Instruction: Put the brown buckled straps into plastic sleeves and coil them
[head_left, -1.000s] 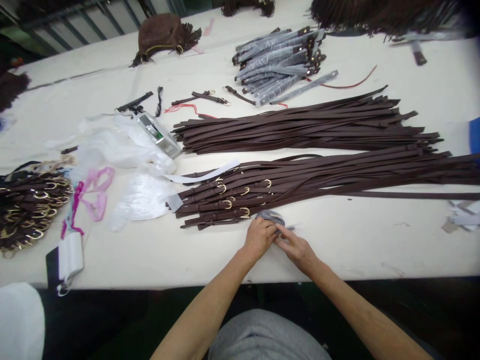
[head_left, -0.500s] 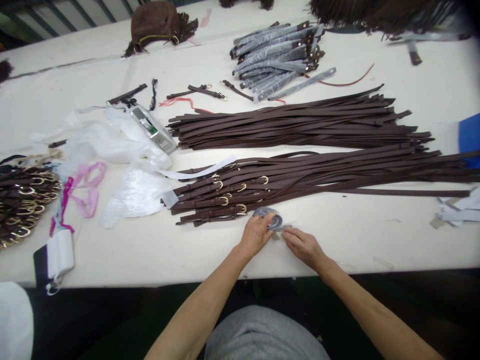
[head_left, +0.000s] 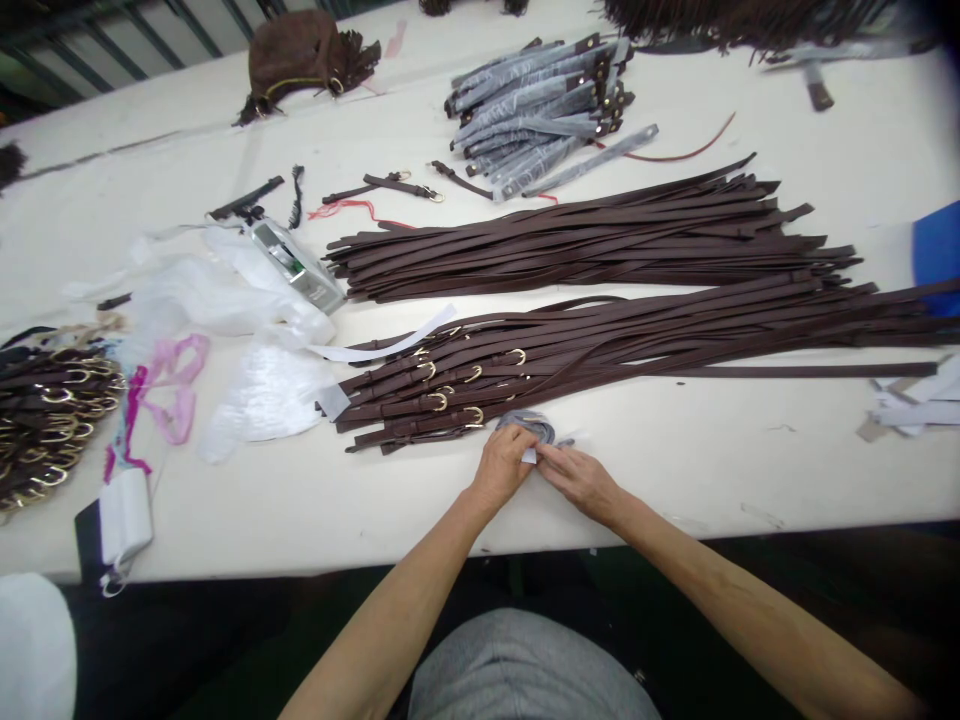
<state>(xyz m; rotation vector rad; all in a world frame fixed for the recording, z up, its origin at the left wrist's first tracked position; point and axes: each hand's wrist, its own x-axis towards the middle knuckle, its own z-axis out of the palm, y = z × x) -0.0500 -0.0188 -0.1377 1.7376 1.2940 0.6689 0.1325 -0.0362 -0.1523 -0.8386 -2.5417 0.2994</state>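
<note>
A small coiled strap with a greyish, film-like covering lies at the near side of the table, just below the buckled straps. My left hand is closed on the lower left of this coil. My right hand is closed too, its fingertips pinched at the coil's near right side against the left fingers. A small white piece shows between the hands; whether it is paper or tape I cannot tell. Just beyond lie dark brown straps with gold buckles. What sits under my fingertips is partly hidden.
Another bundle of brown straps lies farther back, with film-wrapped straps behind. At left are white film, a silver device, pink ribbon and a pile of buckled pieces. White scraps lie right.
My right hand has moved left, bringing its fingertips up to my left hand at the coil. A small white piece now shows between them. The whole view has shifted slightly.
</note>
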